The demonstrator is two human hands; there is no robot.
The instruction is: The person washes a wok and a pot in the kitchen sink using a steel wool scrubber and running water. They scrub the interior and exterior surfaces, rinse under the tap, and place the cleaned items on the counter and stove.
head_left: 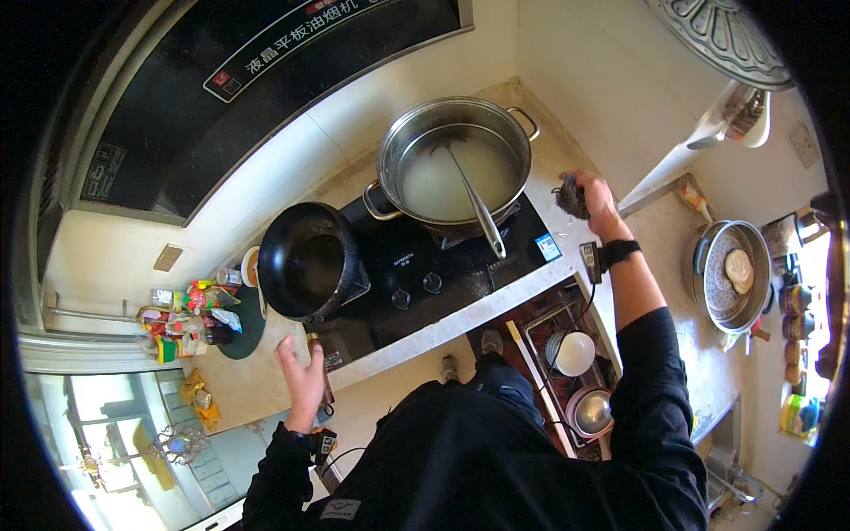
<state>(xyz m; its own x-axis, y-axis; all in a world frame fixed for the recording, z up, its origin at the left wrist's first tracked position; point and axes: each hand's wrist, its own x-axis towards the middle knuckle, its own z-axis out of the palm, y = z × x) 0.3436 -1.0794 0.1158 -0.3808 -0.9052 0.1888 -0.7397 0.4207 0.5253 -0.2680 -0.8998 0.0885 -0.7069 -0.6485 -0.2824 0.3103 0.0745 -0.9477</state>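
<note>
A person in black sleeves stands at a black glass cooktop [460, 279], the right hand [598, 202] curled around a dark grey, stringy-looking scrubbing wad [574, 198] at the far side of the pale countertop [544, 159]. The wad juts out on the left of the gripping fingers, just beside the cooktop's right end; whether it touches the surface below cannot be told. The left hand [303, 379], well apart from the wad, is at the cooktop's opposite end, its thumb and fingers parted and nothing in its grasp. It is just beside the dark brown handle [320, 367] of a deep black wok [276, 257], though contact between the two cannot be made out. Between wok and wad sits a large two-handled stainless steel pot [388, 164] holding cloudy whitish liquid [421, 181], a long metal ladle [478, 208] leaning across its near rim. Farther right, a pale, round, flat bread-like disc [738, 270] lies on the perforated insert of a grey metal pan [762, 288]. Below the counter, a pulled-out drawer shows a white bowl [575, 354] and a shiny metal bowl [593, 413], both nearer the right forearm than the left.
</note>
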